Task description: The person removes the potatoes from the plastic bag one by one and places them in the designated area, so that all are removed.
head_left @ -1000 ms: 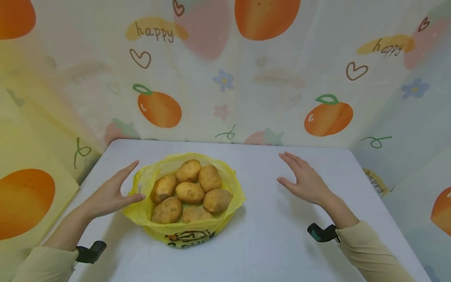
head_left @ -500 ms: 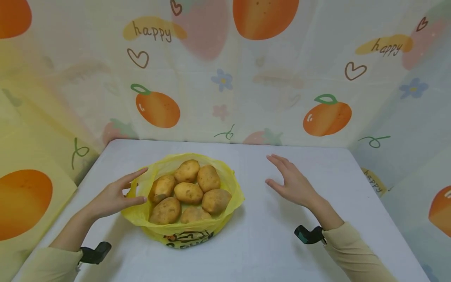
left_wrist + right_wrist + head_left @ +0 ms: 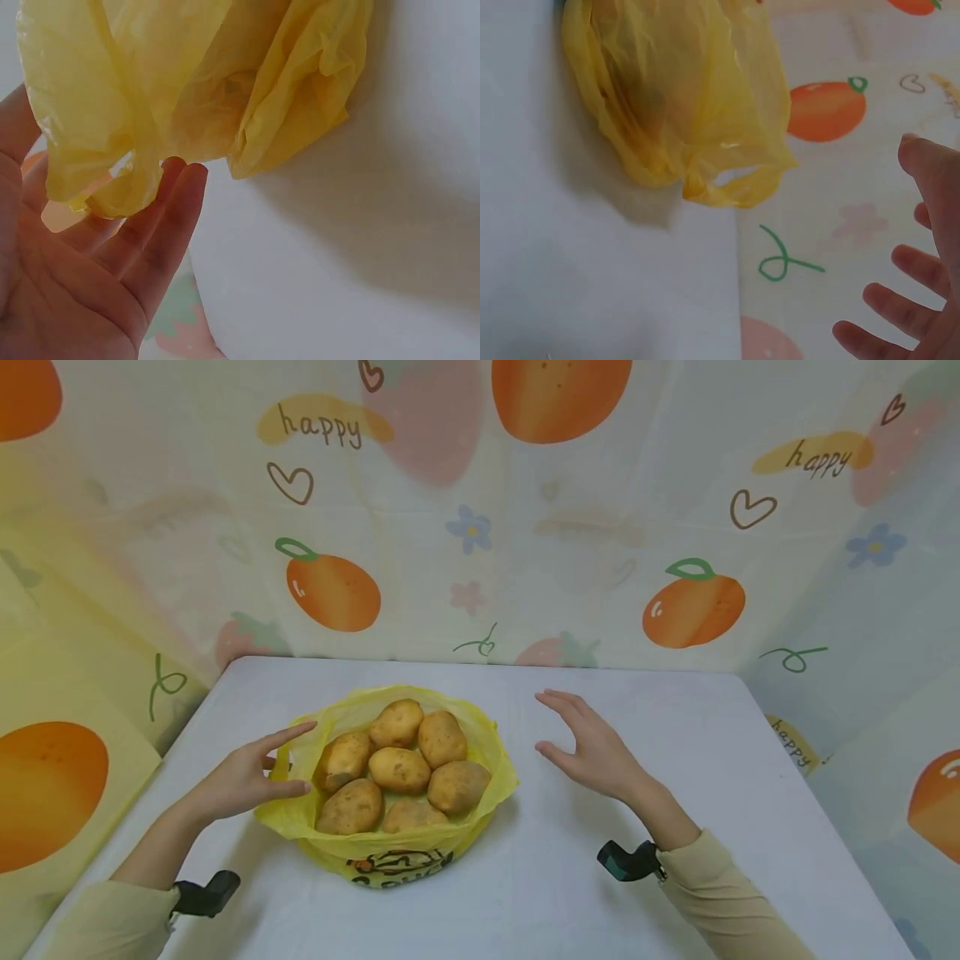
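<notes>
You are facing a white table [image 3: 540,893] that widens toward the bottom of the frame, its far corners rounded and its covering smooth, with soft shadows below both arms. Behind it, a pale patterned backdrop [image 3: 420,527] fills the upper half and runs down both sides, yellowish at left and cooler grey at right. Printed on it you see glossy oranges, faded strawberries, blue flowers, brown outlined hearts and the word "happy"; a few shallow creases cross the cloth.

Left of the centre, the yellow bag [image 3: 472,839] sits on the table with its mouth spread wide. Its plastic is thin, crinkled and translucent, the rim wavy, and a black print shows on the front. Inside lie seven visible potatoes [image 3: 399,770], rounded to oval, with tan, slightly speckled skins.

Your left hand [image 3: 242,777] is at the bag's left rim, thumb and fingers spread apart; in the left wrist view a looped handle [image 3: 124,176] hangs in front of its fingers, and you cannot tell how firmly they touch. Your right hand [image 3: 600,750] is right of the centre, apart from the bag, fingers extended and thumb wide, holding nothing. Beige sleeves [image 3: 727,893] cover your forearms, and a black device [image 3: 207,893] sits at each wrist.
</notes>
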A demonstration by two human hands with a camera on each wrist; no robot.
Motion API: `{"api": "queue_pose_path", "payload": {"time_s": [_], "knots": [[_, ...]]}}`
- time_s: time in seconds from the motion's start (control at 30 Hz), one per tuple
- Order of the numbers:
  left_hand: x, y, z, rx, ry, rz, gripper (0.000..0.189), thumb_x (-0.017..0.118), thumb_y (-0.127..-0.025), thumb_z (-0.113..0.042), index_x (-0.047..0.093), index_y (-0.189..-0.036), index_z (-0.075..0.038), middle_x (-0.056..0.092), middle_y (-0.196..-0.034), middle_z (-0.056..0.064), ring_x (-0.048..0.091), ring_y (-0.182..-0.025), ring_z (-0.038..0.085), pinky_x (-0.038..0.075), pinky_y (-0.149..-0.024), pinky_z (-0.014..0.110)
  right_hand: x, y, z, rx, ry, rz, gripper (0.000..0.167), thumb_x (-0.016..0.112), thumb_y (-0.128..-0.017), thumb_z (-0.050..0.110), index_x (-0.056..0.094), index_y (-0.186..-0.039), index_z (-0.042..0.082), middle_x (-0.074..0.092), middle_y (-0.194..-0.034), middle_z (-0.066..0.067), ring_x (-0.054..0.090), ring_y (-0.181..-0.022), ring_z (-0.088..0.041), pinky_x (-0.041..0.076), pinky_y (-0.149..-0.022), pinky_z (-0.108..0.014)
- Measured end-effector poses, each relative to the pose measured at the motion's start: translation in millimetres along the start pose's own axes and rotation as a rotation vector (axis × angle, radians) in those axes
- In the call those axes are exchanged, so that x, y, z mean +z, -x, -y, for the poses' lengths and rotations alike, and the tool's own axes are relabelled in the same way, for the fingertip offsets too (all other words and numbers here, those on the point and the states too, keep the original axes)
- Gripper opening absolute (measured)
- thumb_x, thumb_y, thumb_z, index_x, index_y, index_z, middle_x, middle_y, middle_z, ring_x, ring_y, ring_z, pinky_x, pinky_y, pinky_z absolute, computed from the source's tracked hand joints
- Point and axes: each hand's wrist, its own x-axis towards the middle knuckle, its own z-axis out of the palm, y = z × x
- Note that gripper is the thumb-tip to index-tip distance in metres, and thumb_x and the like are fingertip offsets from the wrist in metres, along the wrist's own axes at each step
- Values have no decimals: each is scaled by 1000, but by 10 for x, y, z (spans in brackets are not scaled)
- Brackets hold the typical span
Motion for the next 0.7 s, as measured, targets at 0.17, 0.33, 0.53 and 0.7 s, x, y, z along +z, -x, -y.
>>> {"api": "queue_pose_path", "payload": {"time_s": [0.17,0.33,0.53,0.7], "knots": [[-1,-7,21,-37,42,29,81,74,-75,-40,34,-143,-23,32,-145,19,52,-103,46,47,-78,49,68,-34,78,-17,-94,-13,59,67,-84,23,42,-136,13,44,-136,-4,45,-120,-20,49,-86,-38],[-10,-7,28,-53,79,47,82,75,-75,-35,32,-144,-22,29,-146,21,53,-103,45,48,-75,41,141,-69,139,-35,-197,-25,58,69,-83,16,44,-134,13,47,-132,-3,49,-116,-22,51,-83,-37],[-24,-13,18,-65,136,77,86,75,-75,-31,26,-146,-23,30,-145,20,55,-103,39,50,-70,32,235,-97,247,-115,-292,-10,58,69,-81,10,45,-133,11,49,-130,-3,48,-118,-19,51,-83,-32],[-18,-21,4,-51,213,100,87,74,-77,-25,23,-147,-25,28,-146,18,55,-106,37,51,-67,28,346,-137,335,-157,-348,10,57,69,-81,9,45,-133,11,49,-130,-2,50,-117,-22,50,-84,-31]]}}
